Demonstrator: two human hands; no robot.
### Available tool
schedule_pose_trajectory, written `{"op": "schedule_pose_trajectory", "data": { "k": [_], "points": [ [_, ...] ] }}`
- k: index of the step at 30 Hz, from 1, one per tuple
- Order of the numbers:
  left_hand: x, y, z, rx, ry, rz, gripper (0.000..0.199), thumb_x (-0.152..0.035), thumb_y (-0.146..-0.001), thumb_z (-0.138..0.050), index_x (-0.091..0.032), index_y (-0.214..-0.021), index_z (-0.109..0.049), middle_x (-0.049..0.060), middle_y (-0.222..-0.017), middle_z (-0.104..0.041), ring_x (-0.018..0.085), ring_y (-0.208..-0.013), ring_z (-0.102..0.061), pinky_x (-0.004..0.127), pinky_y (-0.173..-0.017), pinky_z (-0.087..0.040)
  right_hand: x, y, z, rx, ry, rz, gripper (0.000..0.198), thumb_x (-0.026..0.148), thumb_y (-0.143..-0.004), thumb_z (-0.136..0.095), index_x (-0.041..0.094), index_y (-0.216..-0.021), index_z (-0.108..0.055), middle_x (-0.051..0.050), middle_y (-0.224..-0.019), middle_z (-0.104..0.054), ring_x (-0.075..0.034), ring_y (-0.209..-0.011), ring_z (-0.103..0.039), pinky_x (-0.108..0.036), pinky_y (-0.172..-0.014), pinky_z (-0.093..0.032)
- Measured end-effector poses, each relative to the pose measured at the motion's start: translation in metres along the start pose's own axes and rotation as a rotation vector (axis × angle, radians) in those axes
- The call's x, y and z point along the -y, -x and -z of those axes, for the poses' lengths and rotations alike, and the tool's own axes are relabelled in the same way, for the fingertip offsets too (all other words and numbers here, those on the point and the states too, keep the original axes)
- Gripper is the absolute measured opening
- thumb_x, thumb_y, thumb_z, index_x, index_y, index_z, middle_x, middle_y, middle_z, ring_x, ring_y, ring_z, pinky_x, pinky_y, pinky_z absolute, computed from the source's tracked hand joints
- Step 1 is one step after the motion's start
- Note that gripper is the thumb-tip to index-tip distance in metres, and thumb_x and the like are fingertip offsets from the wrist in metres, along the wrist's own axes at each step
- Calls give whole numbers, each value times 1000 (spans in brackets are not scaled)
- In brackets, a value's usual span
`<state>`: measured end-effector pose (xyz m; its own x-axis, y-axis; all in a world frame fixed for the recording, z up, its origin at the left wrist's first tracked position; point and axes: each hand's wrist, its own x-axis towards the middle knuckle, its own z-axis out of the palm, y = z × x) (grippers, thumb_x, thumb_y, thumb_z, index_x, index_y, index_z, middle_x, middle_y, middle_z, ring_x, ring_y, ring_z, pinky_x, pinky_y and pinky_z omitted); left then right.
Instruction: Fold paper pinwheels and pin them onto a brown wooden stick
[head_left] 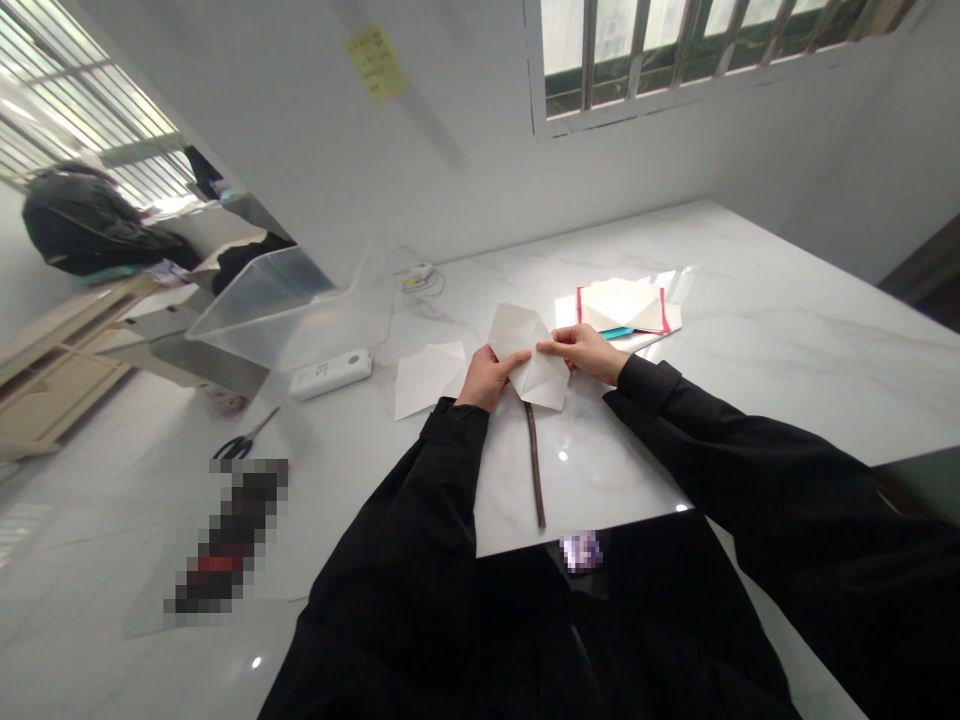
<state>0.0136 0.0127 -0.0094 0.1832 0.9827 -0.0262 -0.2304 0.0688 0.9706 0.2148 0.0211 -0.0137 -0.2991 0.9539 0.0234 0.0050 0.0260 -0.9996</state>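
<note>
A piece of folded white paper (517,325) with creases is held up between my two hands over the table. My left hand (487,378) grips its left edge, thumb lying across the front. On the right side my right hand (589,352) pinches the same paper between thumb and fingers. Below the paper a thin brown stick (535,470) lies on the tabletop, its upper end hidden behind the paper. Another creased sheet of white paper (427,378) rests just left of my left hand.
Beyond my right hand sits a stack of cream, red and blue paper (622,305). To the left are a white power strip (330,375), scissors (244,440), a clear plastic bin (262,300) and a blurred-out dark item (232,535). A white cable (424,280) lies near the wall.
</note>
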Motion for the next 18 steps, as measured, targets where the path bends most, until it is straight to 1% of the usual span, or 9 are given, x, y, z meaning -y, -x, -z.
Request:
{"op": "schedule_pose_trajectory", "data": {
  "k": [4,8,12,15,18],
  "points": [
    [1,-1,0,-1,-9,-8,58,-37,-53,-99,-10,-99,-75,14,-100,-80,32,-97,-76,45,-96,-58,-1,-1,0,6,19,-20,52,66,-71,-83,17,-71,-64,3,-58,-54,-9,-54,-43,-24,-50,-33],
    [1,-2,1,-8,-32,-9,57,-37,-54,-98,-10,-99,-76,15,-101,-80,31,-96,-76,42,-93,-58,0,-1,2,26,45,-22,52,66,-72,-82,16,-74,-66,3,-62,-55,-10,-56,-44,-24,-51,-34],
    [2,-3,3,-14,-54,-9,57,-36,-55,-98,-10,-100,-76,15,-103,-80,30,-96,-75,41,-91,-58,1,0,2,34,71,-20,53,66,-71,-83,16,-70,-65,3,-60,-50,-10,-57,-43,-24,-52,-34],
    [2,-3,4,-2,-66,-6,58,-35,-55,-98,-10,-103,-76,15,-107,-80,30,-96,-75,41,-91,-58,0,0,1,0,12,-32,55,70,-73,-80,16,-73,-66,3,-62,-50,-10,-58,-44,-24,-52,-35],
    [1,-1,5,35,-88,-7,59,-35,-56,-98,-10,-106,-76,16,-109,-79,31,-97,-75,41,-91,-58,0,-2,1,-73,-67,-42,58,72,-71,-81,16,-80,-70,1,-67,-52,-10,-61,-45,-23,-52,-36]
  ]
}}
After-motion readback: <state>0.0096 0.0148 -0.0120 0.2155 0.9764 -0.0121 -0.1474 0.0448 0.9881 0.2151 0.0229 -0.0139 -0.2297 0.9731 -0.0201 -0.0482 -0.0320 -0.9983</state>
